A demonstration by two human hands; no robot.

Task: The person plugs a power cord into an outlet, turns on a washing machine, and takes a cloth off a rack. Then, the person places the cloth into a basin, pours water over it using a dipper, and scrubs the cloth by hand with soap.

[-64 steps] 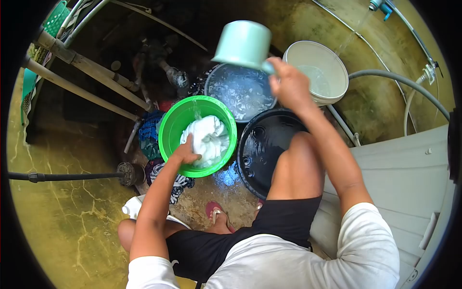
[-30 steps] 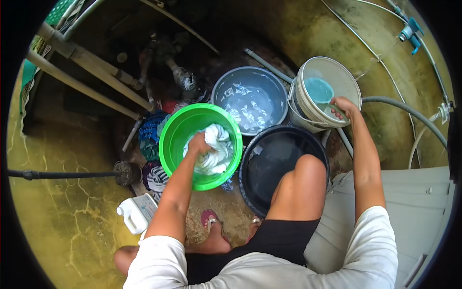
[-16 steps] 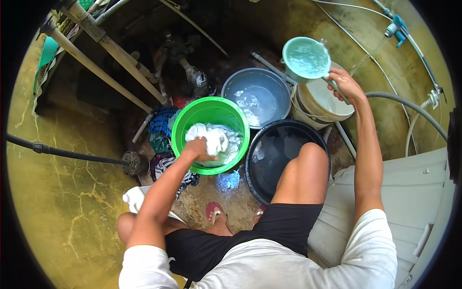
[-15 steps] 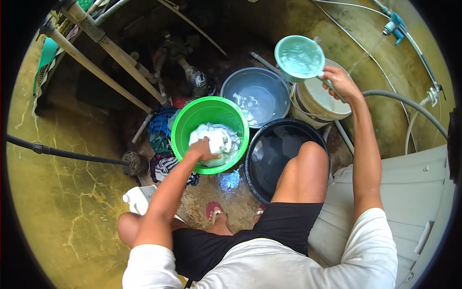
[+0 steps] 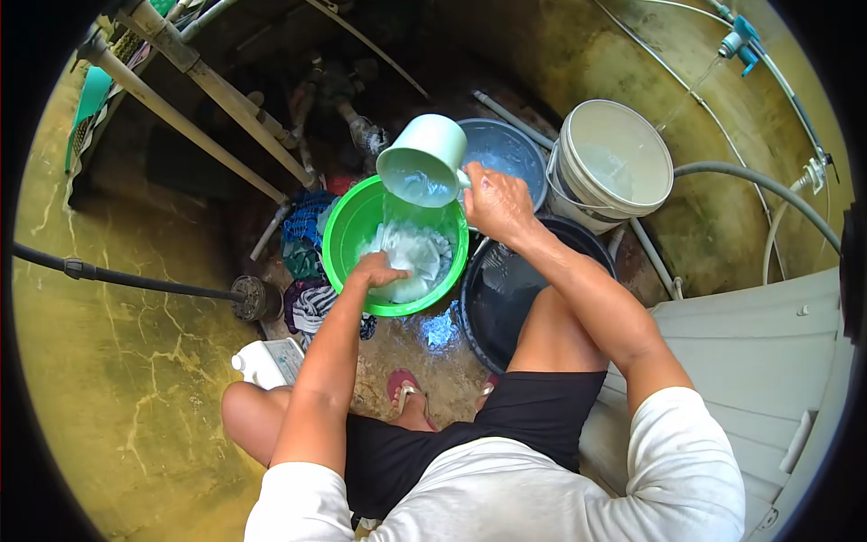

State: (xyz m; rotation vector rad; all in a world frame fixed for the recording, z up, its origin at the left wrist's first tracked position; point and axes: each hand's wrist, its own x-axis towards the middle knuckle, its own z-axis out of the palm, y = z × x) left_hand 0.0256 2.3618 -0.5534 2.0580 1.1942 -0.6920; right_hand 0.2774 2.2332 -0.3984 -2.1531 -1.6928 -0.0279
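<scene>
My right hand point(image 5: 498, 203) grips the handle of a pale green dipper point(image 5: 424, 154), tilted over the green basin point(image 5: 334, 237). Water falls from the dipper onto a white cloth point(image 5: 420, 262) that lies in water inside the basin. At the basin's near left side, my left hand point(image 5: 376, 270) reaches over the rim and touches the cloth, thumb apart from the other fingers. Whether those fingers pinch any cloth is hidden.
Behind stands a grey basin point(image 5: 519, 149); a black tub point(image 5: 506, 307) is beside my knee. Water runs from a blue tap point(image 5: 739, 41) into a white bucket point(image 5: 569, 167). Left are piled clothes point(image 5: 302, 248), a white jug point(image 5: 262, 363) and pipes point(image 5: 208, 90).
My right hand has brought the dipper from the white bucket leftward over the green basin and tipped it, so water now pours out. My left hand has stayed at the cloth, shifting slightly.
</scene>
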